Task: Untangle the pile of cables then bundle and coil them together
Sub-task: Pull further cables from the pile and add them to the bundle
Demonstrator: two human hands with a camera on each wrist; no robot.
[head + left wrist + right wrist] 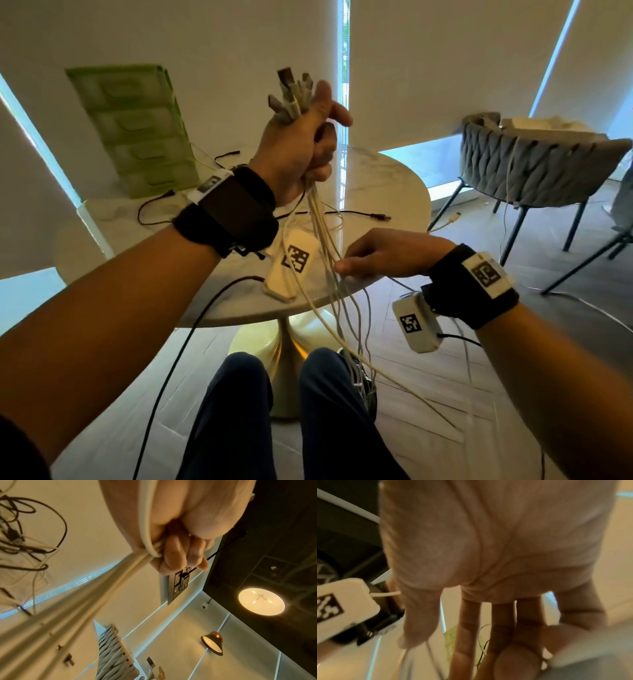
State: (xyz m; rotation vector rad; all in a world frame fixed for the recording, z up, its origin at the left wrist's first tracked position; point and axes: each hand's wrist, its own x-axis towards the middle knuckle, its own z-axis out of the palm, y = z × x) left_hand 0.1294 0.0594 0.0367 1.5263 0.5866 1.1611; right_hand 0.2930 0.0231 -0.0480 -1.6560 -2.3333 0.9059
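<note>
white cables (323, 236) hang as one bunch from the left hand (301, 150), which is raised above the round marble table (387, 192) at about 12 o'clock in the head view; the hand is clenched round the bunch near its top, and the plug ends (291, 96) stick up out of the fist. the left wrist view shows the curled fingers (178, 555) wrapped tight on the strands, with one strand looped across the palm. below the fist the strands fall past the table's near edge, spread apart, and trail down beside the person's knees (281, 394) toward the floor at 6 o'clock

the right hand (383, 253) is lower, at about 3 o'clock from the middle of the head view, level with the table edge. its fingertips (342, 265) touch the hanging strands; whether they pinch one or only comb through cannot be told, and the right wrist view is blurred, showing long, nearly straight fingers (467, 635) with thin strands beyond them

black cables (342, 214) lie loose on the tabletop behind the bunch. a white box with a black square marker (291, 263) lies on the table near its front edge, just left of the strands. a green stack of trays (137, 126) stands at 10 o'clock, and a grey quilted chair (534, 164) at 2 o'clock
</note>
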